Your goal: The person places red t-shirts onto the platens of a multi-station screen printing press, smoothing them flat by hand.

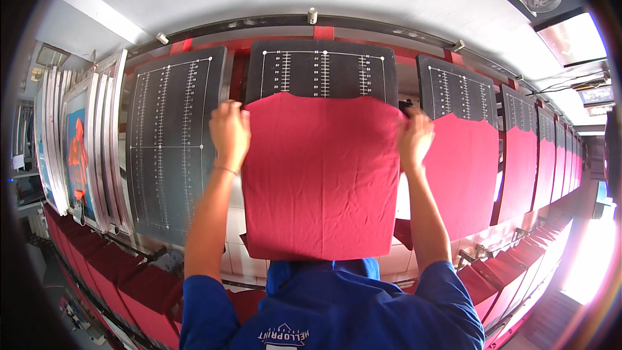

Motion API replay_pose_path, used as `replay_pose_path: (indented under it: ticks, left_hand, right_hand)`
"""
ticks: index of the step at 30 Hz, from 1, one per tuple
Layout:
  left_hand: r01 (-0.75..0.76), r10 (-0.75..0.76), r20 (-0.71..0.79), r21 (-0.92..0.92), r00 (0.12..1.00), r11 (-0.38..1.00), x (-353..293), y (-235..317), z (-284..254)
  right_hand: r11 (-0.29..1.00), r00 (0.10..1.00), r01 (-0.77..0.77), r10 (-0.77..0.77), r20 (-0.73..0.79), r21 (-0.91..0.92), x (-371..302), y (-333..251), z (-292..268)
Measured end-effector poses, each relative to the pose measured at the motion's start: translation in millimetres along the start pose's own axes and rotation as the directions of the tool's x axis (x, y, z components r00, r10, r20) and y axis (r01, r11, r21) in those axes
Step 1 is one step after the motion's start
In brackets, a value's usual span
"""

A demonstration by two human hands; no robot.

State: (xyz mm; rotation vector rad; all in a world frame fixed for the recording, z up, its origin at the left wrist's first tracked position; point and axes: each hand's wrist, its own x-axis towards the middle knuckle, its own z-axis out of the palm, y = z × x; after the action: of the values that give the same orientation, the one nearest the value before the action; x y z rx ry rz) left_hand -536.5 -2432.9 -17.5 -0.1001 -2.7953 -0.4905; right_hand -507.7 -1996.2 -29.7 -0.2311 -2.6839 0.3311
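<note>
A crimson cut shirt panel [321, 175] lies over the black printing board [308, 68] in front of me, its curved neck edge toward the far end. The board's white ruled lines show beyond the fabric. My left hand [230, 133] is closed on the panel's far left corner, fingers curled at the board's edge. At the far right corner my right hand [416, 135] is closed on the fabric, a little blurred. Faint creases run down the middle of the panel. The near end of the cloth hangs toward my body.
On the left stands a bare black board [170, 149] with white markings. Printing screens [78, 149] are stacked upright beyond it. To the right, a row of boards carries more crimson panels [460, 175]. Behind me runs another row of crimson-covered boards [152, 291]. A metal rail [259, 23] spans the far side.
</note>
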Motion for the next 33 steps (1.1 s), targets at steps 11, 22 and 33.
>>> replay_pose_path:
  ticks: [11,22,33]
  left_hand:
    - [0.335,-0.214,0.262,-0.639,0.941,0.693,-78.9,-19.7,10.1]
    - [0.795,-0.325,0.854,-0.506,0.407,-0.333,-299.7,-49.3,21.3]
    - [0.559,-0.174,0.692,-0.684,0.7,-0.469,-317.6,-46.8,-18.7]
  right_hand:
    - [0.683,0.942,-0.316,0.146,0.301,0.659,-31.4,26.7,-14.3]
    - [-0.301,0.346,-0.864,0.227,0.91,0.403,-287.0,79.5,-14.7]
    - [-0.425,0.321,-0.816,0.233,0.918,0.392,-325.5,107.9,-38.6]
